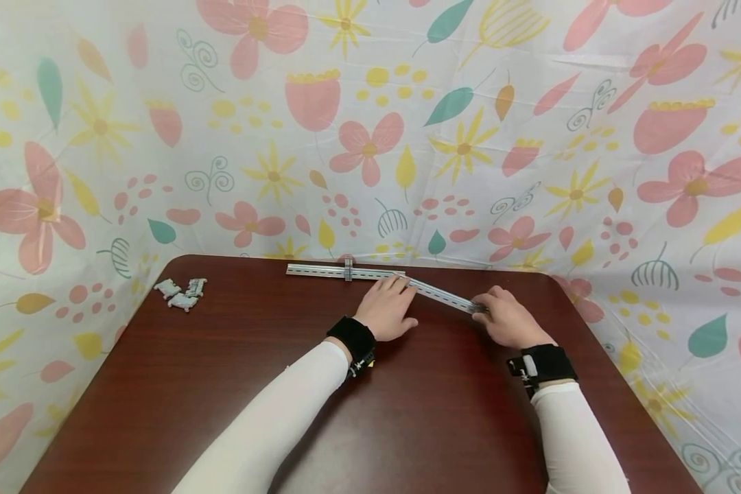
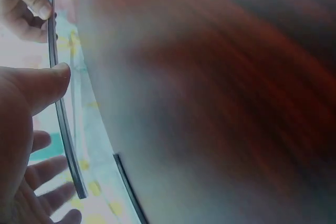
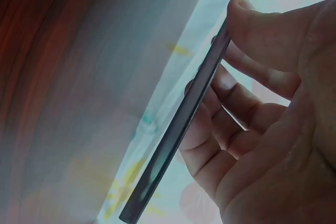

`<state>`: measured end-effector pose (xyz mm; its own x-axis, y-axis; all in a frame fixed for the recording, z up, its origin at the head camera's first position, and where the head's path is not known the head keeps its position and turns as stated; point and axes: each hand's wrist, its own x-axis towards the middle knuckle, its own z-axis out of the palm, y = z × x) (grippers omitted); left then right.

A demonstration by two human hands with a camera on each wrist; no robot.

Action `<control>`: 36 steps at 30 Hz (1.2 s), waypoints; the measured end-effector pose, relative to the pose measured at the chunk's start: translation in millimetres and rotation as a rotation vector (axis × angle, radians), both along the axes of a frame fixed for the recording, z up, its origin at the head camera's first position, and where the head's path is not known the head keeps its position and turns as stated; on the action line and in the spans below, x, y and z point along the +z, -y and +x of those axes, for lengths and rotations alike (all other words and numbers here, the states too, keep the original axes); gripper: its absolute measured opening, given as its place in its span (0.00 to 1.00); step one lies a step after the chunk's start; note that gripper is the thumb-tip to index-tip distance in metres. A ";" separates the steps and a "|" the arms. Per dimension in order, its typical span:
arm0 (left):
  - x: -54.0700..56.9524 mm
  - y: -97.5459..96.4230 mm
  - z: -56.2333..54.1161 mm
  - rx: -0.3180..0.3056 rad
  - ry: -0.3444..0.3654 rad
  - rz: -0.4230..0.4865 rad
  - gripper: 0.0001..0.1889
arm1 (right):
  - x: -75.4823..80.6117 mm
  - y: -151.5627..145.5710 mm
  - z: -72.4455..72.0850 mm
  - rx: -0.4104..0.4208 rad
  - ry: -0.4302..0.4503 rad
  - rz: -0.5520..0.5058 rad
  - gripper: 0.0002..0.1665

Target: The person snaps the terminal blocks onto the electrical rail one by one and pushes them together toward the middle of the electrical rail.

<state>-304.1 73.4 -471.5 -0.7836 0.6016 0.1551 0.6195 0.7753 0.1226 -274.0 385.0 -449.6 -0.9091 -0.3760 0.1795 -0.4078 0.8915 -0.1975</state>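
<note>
My right hand (image 1: 508, 319) grips the right end of a slotted metal DIN rail (image 1: 440, 295), thumb on one side and fingers curled round the other, as the right wrist view shows. My left hand (image 1: 387, 310) lies over the rail's left end with fingers stretched out. In the left wrist view its thumb (image 2: 50, 80) overlaps the rail, and the other fingers spread loosely behind. A second DIN rail (image 1: 315, 270) lies along the table's back edge, with a small grey clip-like piece (image 1: 348, 269) across it. Its right end is close to the held rail's left end.
Three small pale grey pieces (image 1: 182, 302) lie together near the table's back left corner. The dark reddish-brown table (image 1: 222, 363) meets a flower-patterned curtain (image 1: 370, 206) at its back and sides.
</note>
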 end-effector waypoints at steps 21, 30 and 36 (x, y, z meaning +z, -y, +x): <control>-0.3 68.5 -1.6 0.061 0.056 -0.035 0.28 | -4.8 66.4 -2.5 0.161 0.033 0.031 0.15; -1.2 95.1 2.4 0.042 0.046 -0.023 0.21 | -7.8 90.4 -0.2 0.201 0.076 0.061 0.15; -1.5 117.2 8.3 0.042 0.056 0.020 0.16 | -9.2 110.1 2.4 0.212 0.083 0.062 0.15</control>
<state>-295.9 -43.8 -473.0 -0.8157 0.5655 0.1219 0.5784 0.7973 0.1723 -271.6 274.9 -458.8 -0.8193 -0.5681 0.0781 -0.5718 0.7990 -0.1862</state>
